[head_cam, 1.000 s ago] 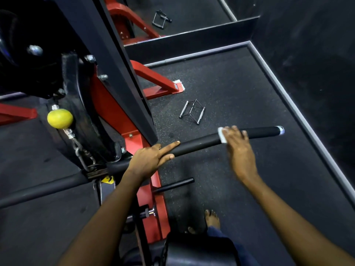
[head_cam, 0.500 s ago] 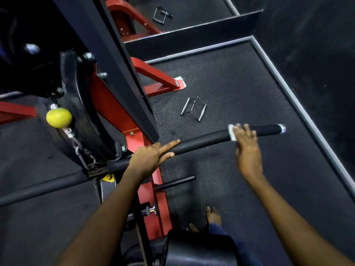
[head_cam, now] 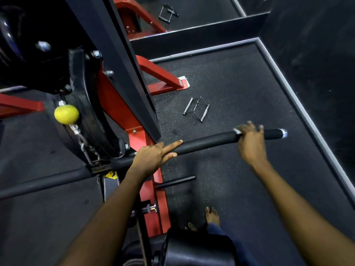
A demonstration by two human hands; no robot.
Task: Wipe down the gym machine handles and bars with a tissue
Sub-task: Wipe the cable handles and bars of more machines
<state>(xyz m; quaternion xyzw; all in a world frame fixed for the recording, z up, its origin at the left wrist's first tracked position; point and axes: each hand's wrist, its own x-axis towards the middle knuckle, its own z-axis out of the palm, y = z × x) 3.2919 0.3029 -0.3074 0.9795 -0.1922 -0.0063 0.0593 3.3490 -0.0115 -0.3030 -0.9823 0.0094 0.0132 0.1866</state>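
From the head view, looking down: the right hand is out on the far right stretch of the long black bar, fingers draped over the top and a white tissue pressed beneath them, only its left corner peeking out. The hand is blurred, so I cannot tell whether the thumb wraps underneath. Just past the fingertips sits the bar's shiny end cap, with a short bare length of grip between.

Nearer the middle, the left hand steadies the bar beside the red frame, index finger stretched straight along the foam, the other fingers tucked round it.

On the floor beyond lies a small metal handle, well apart from the bar; a yellow ball hangs on the cable at left.

To do this stroke well, I'd say: keep the tissue flat under the palm, wrap it round so the underside gets wiped too, and run it right to the cap. The left hand wants to hold firm, since a hanging bar will probably swing under pressure.
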